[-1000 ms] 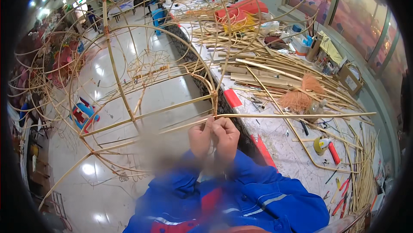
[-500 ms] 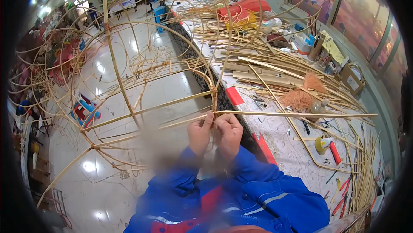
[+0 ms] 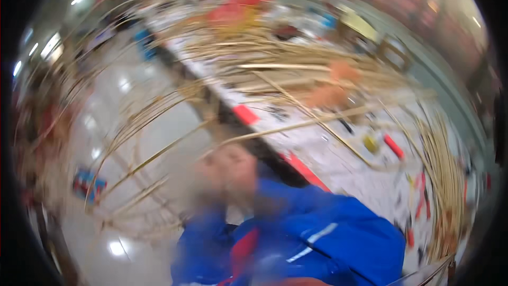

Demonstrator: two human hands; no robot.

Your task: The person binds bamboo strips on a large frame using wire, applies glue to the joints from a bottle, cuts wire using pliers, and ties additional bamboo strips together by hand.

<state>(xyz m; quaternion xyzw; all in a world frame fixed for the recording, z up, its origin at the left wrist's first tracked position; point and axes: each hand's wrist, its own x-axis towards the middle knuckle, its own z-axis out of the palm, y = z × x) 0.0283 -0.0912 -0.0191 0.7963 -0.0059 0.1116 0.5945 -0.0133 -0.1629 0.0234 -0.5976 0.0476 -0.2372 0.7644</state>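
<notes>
Though a pale strip (image 3: 275,131) starts just beyond the right hand (image 3: 241,168), blur hides whether it's gripped.

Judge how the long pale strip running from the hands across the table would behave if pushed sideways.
The long strip is probably light, being so slender. It likely flexes, since similar strips in the frame at left look bowed. Its far end may swing and catch, as it crosses another strip on the table.
</notes>
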